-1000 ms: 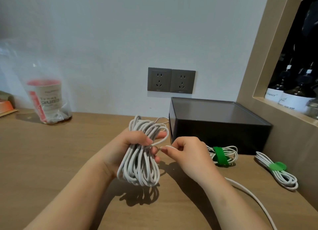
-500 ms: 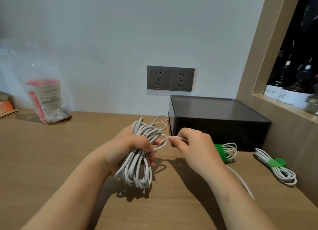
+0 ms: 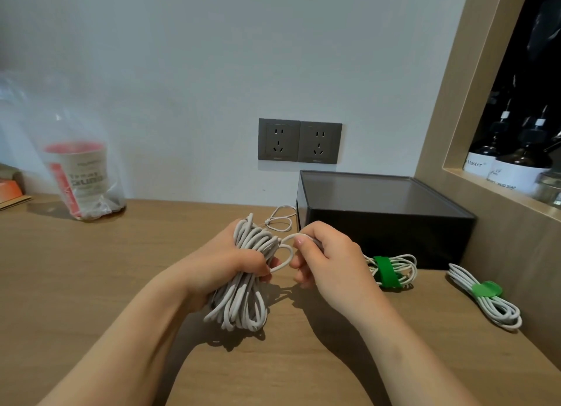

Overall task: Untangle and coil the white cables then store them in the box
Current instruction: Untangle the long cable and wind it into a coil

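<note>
Head view: the left hand (image 3: 230,263) grips a thick bundle of white cable (image 3: 241,304), fingers curled round its middle, and holds it upright above the wooden table (image 3: 91,269), near the centre. The bundle's loops stick out above the fist and hang below it. Just to its right, the right hand (image 3: 329,261) pinches a free strand (image 3: 288,238) of the same cable between thumb and forefinger, with its other fingers curled under. The strand bends in a small loop between the two hands, which are almost touching.

Beyond the hands, a thin white loop (image 3: 280,220) lies on the table beside the black box (image 3: 379,211), which stands against the far wall with its lid on. Near the box's front, a coiled cable (image 3: 400,264) bound with a green strap lies on the table. A second strapped coil (image 3: 491,307) lies further right, by the wooden shelf frame. Two grey wall sockets (image 3: 299,141) sit above the box. At far left stands a clear bag (image 3: 82,174) holding a cup.
</note>
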